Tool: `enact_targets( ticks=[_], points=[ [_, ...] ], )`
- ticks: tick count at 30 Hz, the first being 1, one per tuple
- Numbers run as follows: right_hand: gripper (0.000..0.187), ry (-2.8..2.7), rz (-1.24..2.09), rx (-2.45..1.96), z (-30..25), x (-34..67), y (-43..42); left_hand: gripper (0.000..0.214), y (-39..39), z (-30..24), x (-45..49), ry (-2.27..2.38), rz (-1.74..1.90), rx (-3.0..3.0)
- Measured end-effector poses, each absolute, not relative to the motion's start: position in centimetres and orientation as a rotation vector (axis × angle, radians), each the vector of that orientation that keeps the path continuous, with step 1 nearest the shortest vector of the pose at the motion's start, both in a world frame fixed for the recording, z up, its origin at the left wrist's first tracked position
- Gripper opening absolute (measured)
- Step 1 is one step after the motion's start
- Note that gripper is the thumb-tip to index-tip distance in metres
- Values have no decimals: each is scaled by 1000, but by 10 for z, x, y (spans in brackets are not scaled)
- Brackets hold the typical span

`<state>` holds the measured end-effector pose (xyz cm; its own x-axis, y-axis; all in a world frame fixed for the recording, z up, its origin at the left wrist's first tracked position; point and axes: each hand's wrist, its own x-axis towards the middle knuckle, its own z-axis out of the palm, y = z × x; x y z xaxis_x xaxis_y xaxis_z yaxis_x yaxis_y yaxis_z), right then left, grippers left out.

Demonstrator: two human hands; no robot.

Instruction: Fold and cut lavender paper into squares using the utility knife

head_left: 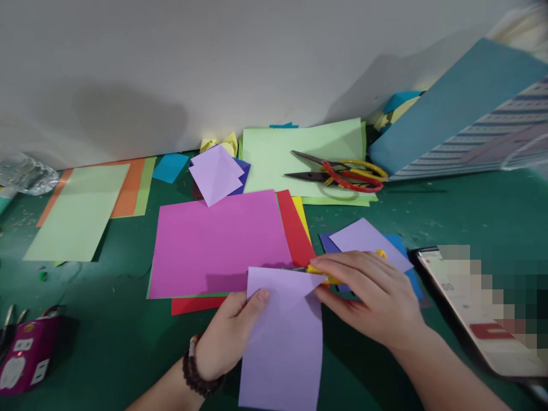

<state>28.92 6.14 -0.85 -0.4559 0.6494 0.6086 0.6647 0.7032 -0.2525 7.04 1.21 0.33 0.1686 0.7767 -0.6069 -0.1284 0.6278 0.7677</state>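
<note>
My left hand (237,325), with a dark bead bracelet at the wrist, pinches a sheet of light purple paper (285,337) near its upper left, thumb on top. In my right hand (377,297) is a pair of yellow-handled scissors (329,278), partly hidden by the fingers. Their blades lie along the top of the purple sheet, and a corner of it is folded over beside the right fingers. Behind the sheet lies a stack with magenta paper (218,245) on top and red paper (295,222) showing from under it.
Red and yellow-handled scissors (342,174) rest on pale green sheets (274,160). Purple squares (217,174) lie behind the stack. A phone (479,314) is at right, a blue paper bag (462,108) behind it. A magenta power socket block (32,354) and green paper (77,211) are at left.
</note>
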Motion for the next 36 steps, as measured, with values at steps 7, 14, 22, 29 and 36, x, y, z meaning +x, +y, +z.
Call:
enact_targets(
  ticks=[7,14,22,29,36],
  points=[
    [22,-2220,1,-999,-8,294,61,51,9,-1,71,1257,688,619],
    [23,-2183,-59,-1031,-7,296,64,50,10,-1,70,1272,744,626],
    [24,-2192,-2,-989,-7,294,62,52,8,2,70,1334,665,663],
    [26,-2206,-14,-990,-9,291,60,53,9,2,71,1248,617,693],
    [28,-2197,-41,-1005,-9,296,62,54,9,1,71,1229,692,656]
  ],
)
